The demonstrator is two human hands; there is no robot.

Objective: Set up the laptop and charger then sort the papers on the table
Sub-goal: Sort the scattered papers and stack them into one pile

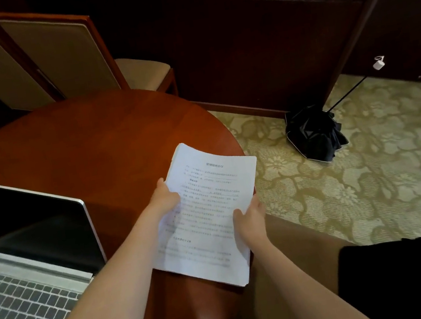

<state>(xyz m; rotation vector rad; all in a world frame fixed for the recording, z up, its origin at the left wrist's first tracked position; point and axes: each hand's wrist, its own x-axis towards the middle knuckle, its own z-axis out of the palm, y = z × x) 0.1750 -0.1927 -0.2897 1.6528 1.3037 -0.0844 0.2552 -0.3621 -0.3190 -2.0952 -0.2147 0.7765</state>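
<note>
The papers [208, 187] are a thick white stack of printed sheets, with dense lines of text under a centred heading and the far left corner curling upward. The stack is at the right edge of the round wooden tabletop [85, 140], to the right of the open laptop [26, 257]. The left hand [164, 197] grasps its left edge and the right hand [249, 218] its right edge. Both thumbs lie on the top sheet, and the other fingers [255, 203] curl round the edges, mostly hidden beneath.

Black umbrella [313, 137] on floral carpet [388, 175]; cushioned chairs [57, 54] nearby
</note>
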